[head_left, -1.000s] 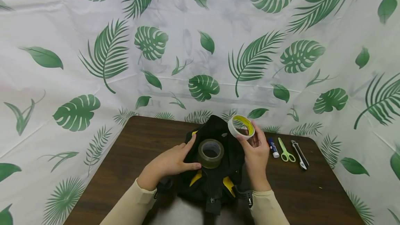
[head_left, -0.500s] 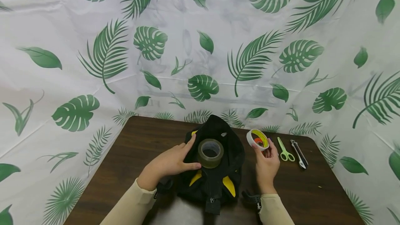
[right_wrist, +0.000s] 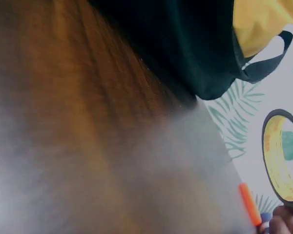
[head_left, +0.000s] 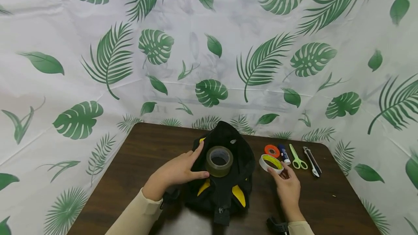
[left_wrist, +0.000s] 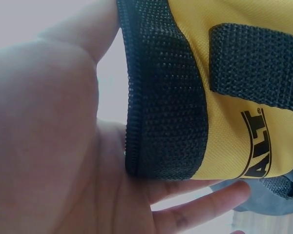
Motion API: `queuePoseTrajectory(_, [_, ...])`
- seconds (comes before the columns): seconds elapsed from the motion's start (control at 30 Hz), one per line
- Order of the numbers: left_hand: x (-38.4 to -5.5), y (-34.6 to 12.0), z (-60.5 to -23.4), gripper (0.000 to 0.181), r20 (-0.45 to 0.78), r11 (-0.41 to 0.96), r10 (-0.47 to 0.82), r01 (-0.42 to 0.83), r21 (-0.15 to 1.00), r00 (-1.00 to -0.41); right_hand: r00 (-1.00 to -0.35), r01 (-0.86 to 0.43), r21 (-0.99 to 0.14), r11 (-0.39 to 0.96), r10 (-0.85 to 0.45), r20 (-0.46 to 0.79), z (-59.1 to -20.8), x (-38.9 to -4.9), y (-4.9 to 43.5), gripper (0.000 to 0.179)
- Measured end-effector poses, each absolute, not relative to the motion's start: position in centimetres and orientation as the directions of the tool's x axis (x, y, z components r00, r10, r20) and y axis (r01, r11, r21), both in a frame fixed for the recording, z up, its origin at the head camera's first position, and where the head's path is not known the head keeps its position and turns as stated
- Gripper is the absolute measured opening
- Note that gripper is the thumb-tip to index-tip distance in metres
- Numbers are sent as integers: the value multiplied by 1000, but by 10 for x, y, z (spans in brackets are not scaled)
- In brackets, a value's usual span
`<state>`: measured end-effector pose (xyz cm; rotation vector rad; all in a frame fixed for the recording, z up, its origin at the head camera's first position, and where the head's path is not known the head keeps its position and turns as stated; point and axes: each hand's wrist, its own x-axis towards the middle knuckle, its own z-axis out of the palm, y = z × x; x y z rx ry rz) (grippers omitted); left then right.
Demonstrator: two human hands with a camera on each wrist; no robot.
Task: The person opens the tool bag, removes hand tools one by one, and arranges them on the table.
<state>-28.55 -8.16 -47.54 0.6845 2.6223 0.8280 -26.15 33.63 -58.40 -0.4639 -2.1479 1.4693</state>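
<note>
A black and yellow tool bag (head_left: 240, 155) stands mid-table; part of its lettering shows in the left wrist view. A roll of brown packing tape (head_left: 219, 170) rests at the bag's middle, whether inside or on it I cannot tell. My left hand (head_left: 177, 171) rests against the bag's left side, fingers fairly straight and thumb extended beside the packing tape. The bag's dark-trimmed edge (left_wrist: 166, 107) lies against that hand. To the right of the bag, my right hand (head_left: 287, 186) pinches a roll of white tape (head_left: 265, 164) with a yellow inner ring, held tilted.
An orange disc-shaped roll (head_left: 271, 151) lies just behind the white tape. Alongside it to the right are a blue glue stick (head_left: 284, 154), green-handled scissors (head_left: 298, 158) and a utility knife (head_left: 312, 161). A leaf-patterned sheet (head_left: 209, 46) hangs behind the brown table (head_left: 326, 206).
My right hand has carried the white tape away from the bag, rightward and then down toward the table. The orange roll has come into view. My left hand has stayed at the bag.
</note>
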Motion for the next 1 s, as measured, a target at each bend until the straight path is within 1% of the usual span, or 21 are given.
queuePoseTrajectory(0.13, [-285, -82, -474, 110, -145, 722, 523, 346, 600, -840, -824, 98, -913, 396, 547, 149, -587, -253, 340, 76])
queuePoseTrajectory(0.37, [-284, -81, -474, 111, -146, 723, 527, 351, 595, -837, -829, 167, -867, 470, 543, 135, -590, -254, 345, 77])
queuePoseTrajectory(0.5, [-284, -79, -477, 111, -145, 720, 532, 355, 596, -834, -848, 183, -849, 496, 517, 119, -590, -254, 352, 78])
queuePoseTrajectory(0.6, [-284, -79, -477, 111, -143, 715, 534, 354, 603, -833, -866, 191, -836, 514, 489, 103, -588, -254, 358, 82])
queuePoseTrajectory(0.9, [-285, -77, -479, 109, -152, 724, 523, 342, 599, -839, -912, 224, -857, 464, 409, -17, -589, -257, 378, 97])
queuePoseTrajectory(1.0, [-284, -77, -479, 110, -143, 716, 531, 352, 603, -835, -922, 221, -848, 481, 386, -22, -590, -257, 377, 99])
